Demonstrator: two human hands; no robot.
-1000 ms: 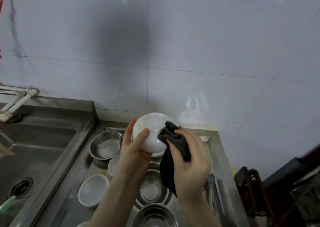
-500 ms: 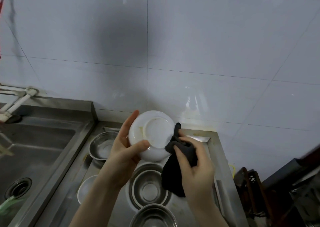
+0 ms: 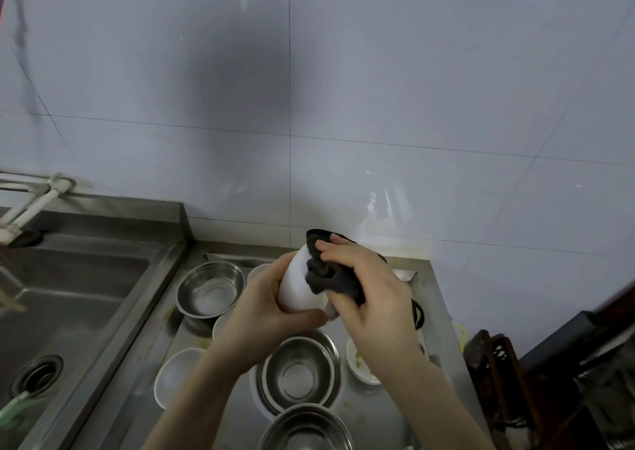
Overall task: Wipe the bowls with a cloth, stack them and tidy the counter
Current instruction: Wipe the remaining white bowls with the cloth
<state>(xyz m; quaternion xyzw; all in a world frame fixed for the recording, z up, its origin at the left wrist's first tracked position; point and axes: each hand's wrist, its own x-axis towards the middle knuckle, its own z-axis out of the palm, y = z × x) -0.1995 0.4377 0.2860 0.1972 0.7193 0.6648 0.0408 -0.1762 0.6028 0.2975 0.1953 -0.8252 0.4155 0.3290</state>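
We hold a white bowl (image 3: pixel 295 288) up over the counter (image 3: pixel 434 298), between both hands. Our left hand (image 3: pixel 266 307) grips it from the near side, fingers curled over its upper edge and thumb wrapped under its lower wall. Our right hand (image 3: pixel 369 293) is clenched round a dark cloth (image 3: pixel 326 276), bunching it and pressing it against the right side of the bowl; the cloth also reaches up over the bowl's top, and a loose end hangs behind the right wrist.

The bowl is tipped on its side. We see only its smooth outer wall on the left; the cloth and right hand cover the right side, so we cannot tell whether the mouth or the foot lies there. Its axis runs roughly left to right, a little toward the wall.

Below, on the steel counter, we count three steel bowls, all mouth up: one at the back left (image 3: pixel 209 289), one in the middle beneath our wrists (image 3: pixel 299 372) that looks nested in another rim, and one cut off by the bottom edge (image 3: pixel 305 429). We make out four other white bowls: one at the front left (image 3: pixel 175 377), one small and soiled at the right (image 3: pixel 360 363), and two partly hidden behind the left hand (image 3: pixel 221 326) (image 3: pixel 257 271). A sink (image 3: pixel 68 298) lies to the left.
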